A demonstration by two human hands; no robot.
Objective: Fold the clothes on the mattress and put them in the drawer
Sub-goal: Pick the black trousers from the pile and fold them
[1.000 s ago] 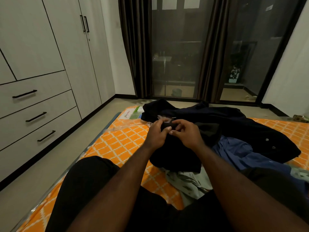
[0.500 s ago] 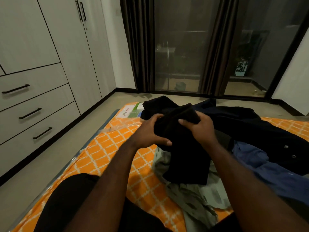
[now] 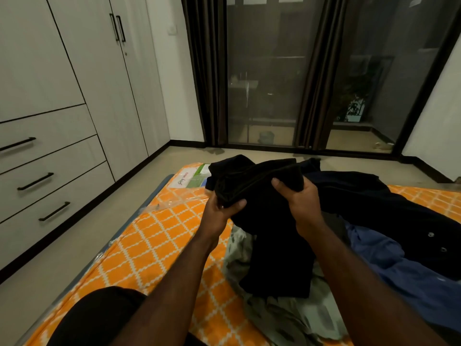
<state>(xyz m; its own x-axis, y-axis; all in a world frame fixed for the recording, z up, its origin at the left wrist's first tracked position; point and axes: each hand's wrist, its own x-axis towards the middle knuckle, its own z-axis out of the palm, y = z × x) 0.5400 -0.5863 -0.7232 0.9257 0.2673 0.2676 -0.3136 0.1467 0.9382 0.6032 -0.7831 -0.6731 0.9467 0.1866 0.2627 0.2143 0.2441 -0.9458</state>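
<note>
Black, soft woven garment (image 3: pixel 272 233) lifted off orange diamond-print mattress (image 3: pixel 154 245), bunched top edge running left to right between the hands, rest hanging down onto grey-green crumpled cloth (image 3: pixel 274 310). Left hand (image 3: pixel 219 212) pinching the lower left end, thumb over the fold; right hand (image 3: pixel 303 203) curled round the upper right end, slightly higher and farther out; white drawer bank with black bar handles (image 3: pixel 50 188) well off to the left, all closed. Garment type, its far side and fingers behind the cloth hidden; dark pile (image 3: pixel 374 196) behind hard to separate.
</note>
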